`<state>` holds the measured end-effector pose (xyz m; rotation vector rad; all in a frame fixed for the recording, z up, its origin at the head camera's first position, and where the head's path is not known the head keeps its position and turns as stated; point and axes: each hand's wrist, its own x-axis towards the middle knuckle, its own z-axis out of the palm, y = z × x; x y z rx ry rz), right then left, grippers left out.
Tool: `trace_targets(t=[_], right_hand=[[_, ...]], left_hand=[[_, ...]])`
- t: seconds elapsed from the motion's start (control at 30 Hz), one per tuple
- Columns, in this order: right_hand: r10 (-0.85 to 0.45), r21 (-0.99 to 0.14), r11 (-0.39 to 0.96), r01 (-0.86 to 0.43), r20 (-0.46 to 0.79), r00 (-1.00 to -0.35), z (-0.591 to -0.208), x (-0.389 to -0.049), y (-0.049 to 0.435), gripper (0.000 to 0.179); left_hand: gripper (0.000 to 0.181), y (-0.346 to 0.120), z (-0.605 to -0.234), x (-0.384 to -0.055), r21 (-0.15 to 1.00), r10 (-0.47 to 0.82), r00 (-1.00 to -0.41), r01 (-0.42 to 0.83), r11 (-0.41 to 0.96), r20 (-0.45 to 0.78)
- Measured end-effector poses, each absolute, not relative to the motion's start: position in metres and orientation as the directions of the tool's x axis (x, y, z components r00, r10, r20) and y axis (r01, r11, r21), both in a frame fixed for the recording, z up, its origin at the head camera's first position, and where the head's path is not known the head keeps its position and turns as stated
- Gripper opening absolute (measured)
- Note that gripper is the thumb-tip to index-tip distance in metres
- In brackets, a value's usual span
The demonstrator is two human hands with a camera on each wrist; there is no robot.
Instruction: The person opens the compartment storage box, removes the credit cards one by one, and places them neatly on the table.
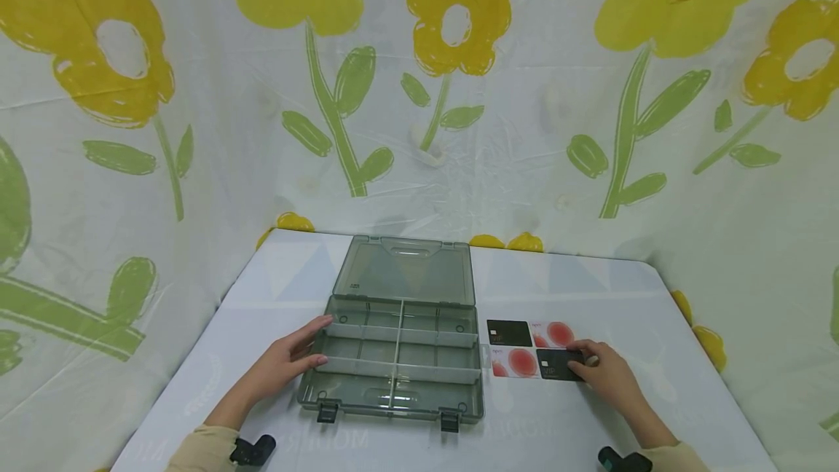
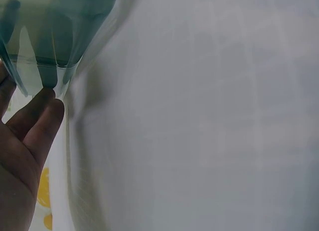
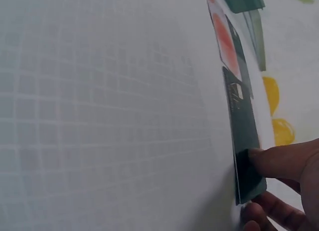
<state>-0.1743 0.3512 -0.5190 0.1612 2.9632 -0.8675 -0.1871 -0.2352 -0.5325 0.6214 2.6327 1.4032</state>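
A translucent grey-green compartment box lies on the table with its lid swung back. My left hand is at its left side, fingers fairly straight, the fingertips touching the side wall, as the left wrist view also shows on the box. To the right of the box, several cards lie in two rows: two black, two white with red circles. My right hand pinches the right end of the near black VIP card. In the right wrist view its thumb lies on top of that card, other fingers at its edge.
Another black card and two red-circle cards lie close beside the pinched one. Pale dividers split the box into several compartments. Two dark latches stick out at its front. A flower-printed curtain surrounds the white table.
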Motion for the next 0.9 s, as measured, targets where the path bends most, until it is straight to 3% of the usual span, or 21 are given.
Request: trace_targets(t=[0.6, 0.9], right_hand=[[0.14, -0.506, 0.854, 0.119, 0.003, -0.99, -0.521, -0.169, 0.347, 0.035], [0.081, -0.488, 0.869, 0.075, -0.009, -0.997, -0.512, -0.168, 0.36, 0.038]], left_hand=[[0.073, -0.237, -0.53, -0.185, 0.786, 0.395, -0.911, 0.331, 0.522, 0.121], [0.067, -0.24, -0.524, -0.183, 0.769, 0.361, -0.918, 0.35, 0.535, 0.166]])
